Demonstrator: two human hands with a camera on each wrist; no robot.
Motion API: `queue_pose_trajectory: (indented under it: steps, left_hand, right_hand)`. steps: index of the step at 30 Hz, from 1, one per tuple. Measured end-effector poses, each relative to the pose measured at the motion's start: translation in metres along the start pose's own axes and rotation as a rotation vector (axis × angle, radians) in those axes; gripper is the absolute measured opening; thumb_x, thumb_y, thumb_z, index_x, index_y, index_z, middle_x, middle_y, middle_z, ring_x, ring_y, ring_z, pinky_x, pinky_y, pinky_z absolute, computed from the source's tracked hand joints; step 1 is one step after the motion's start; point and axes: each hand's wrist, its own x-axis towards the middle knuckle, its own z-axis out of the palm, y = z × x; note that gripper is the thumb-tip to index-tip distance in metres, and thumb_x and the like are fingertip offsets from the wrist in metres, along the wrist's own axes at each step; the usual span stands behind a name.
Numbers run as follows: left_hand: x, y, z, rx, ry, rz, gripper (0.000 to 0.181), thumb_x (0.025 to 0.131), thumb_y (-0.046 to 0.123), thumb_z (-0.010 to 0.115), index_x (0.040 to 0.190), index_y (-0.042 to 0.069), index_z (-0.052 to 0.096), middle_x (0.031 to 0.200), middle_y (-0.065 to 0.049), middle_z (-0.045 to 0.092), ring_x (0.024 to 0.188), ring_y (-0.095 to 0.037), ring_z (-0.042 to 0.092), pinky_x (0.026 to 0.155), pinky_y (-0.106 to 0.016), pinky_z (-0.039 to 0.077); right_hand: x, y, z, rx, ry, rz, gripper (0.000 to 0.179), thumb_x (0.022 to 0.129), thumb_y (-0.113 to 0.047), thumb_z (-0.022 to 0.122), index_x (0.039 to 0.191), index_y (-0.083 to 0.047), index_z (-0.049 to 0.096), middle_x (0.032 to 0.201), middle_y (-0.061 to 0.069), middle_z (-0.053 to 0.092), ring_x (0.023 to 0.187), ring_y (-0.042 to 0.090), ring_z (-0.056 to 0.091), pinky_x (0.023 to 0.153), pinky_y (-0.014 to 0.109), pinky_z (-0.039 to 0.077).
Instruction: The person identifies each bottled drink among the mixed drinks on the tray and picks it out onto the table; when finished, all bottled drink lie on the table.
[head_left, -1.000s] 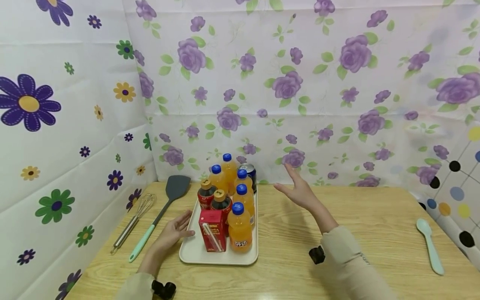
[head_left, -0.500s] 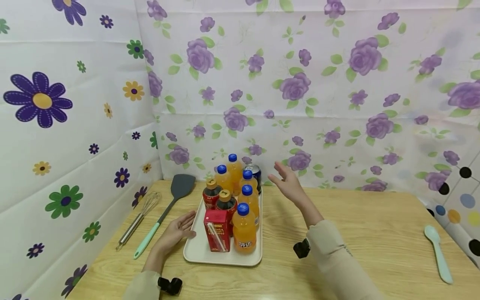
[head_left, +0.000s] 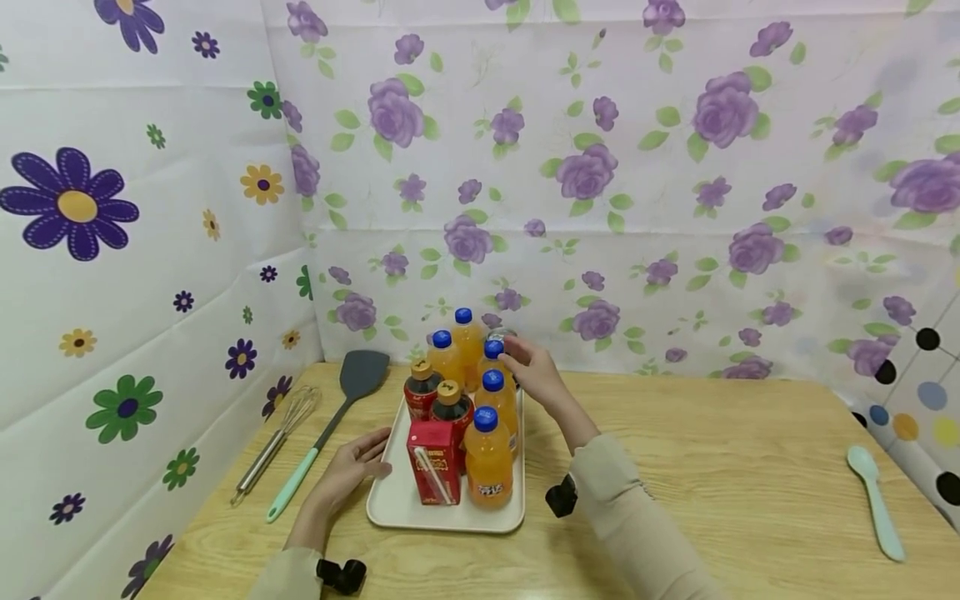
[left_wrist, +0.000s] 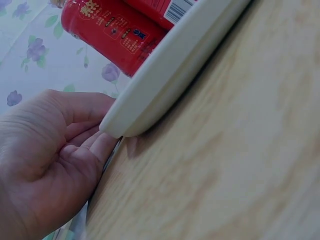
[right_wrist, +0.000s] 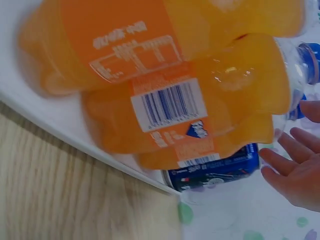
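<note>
A cream tray (head_left: 392, 502) carries several orange soda bottles (head_left: 489, 467) with blue caps, two dark drink bottles (head_left: 452, 410) with gold caps, a red drink carton (head_left: 433, 467) with a straw, and a dark blue can (right_wrist: 215, 172) at the back. My left hand (head_left: 347, 475) grips the tray's left rim, thumb at the top edge and fingers against the outer side. At the back right, my right hand (head_left: 536, 377) reaches beside the rear soda bottle and can, fingers spread. In the right wrist view its fingertips are close to the can, which the hand partly hides in the head view.
Left of the tray lie a spatula (head_left: 330, 433) with a mint handle and a wire whisk (head_left: 277, 442). A mint spoon (head_left: 876, 504) lies at the far right of the wooden table (head_left: 712, 483). Flowered cloth (head_left: 660, 167) hangs right behind the tray.
My right hand has moved left, from the space right of the tray to the rear bottle and can. My left hand stays at the tray's rim. The head view has shifted slightly.
</note>
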Motion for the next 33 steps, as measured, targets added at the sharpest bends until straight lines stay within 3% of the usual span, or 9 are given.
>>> queue_pose_trajectory:
  steps: [13,20,28,33]
  left_hand:
    - [0.000,-0.002,0.000,-0.012,0.019,-0.018,0.073,0.084,-0.004,0.064,0.150,-0.002,0.033,0.158,-0.022,0.030,0.146,-0.037,0.030,0.102,-0.018,0.050]
    - [0.002,-0.002,0.003,-0.012,0.043,-0.025,0.070,0.084,-0.004,0.064,0.149,-0.001,0.037,0.157,-0.021,0.033,0.145,-0.036,0.033,0.100,-0.022,0.053]
    - [0.001,-0.002,0.002,-0.008,0.042,-0.024,0.071,0.084,-0.003,0.064,0.149,-0.002,0.036,0.156,-0.021,0.034,0.145,-0.036,0.033,0.101,-0.021,0.052]
    - [0.000,-0.002,0.002,0.007,0.040,-0.017,0.071,0.084,-0.003,0.064,0.149,-0.003,0.035,0.156,-0.024,0.033,0.145,-0.039,0.032,0.103,-0.021,0.051]
  right_hand:
    - [0.007,0.008,0.014,0.022,-0.015,-0.002,0.053,0.095,-0.014,0.062,0.144,-0.002,0.046,0.141,0.021,0.055,0.132,0.036,0.051,0.113,0.049,0.043]
    - [0.006,0.015,0.015,0.023,0.006,0.007,0.056,0.095,-0.019,0.062,0.146,-0.004,0.044,0.150,0.020,0.045,0.142,0.037,0.039,0.116,0.052,0.039]
    - [0.003,0.009,0.017,0.023,0.026,0.005,0.053,0.095,-0.016,0.062,0.144,-0.002,0.047,0.147,0.021,0.048,0.139,0.039,0.043,0.113,0.053,0.041]
    - [0.005,0.014,0.020,0.049,0.087,0.003,0.050,0.092,-0.016,0.066,0.140,-0.007,0.053,0.140,0.019,0.056,0.134,0.036,0.049,0.115,0.052,0.039]
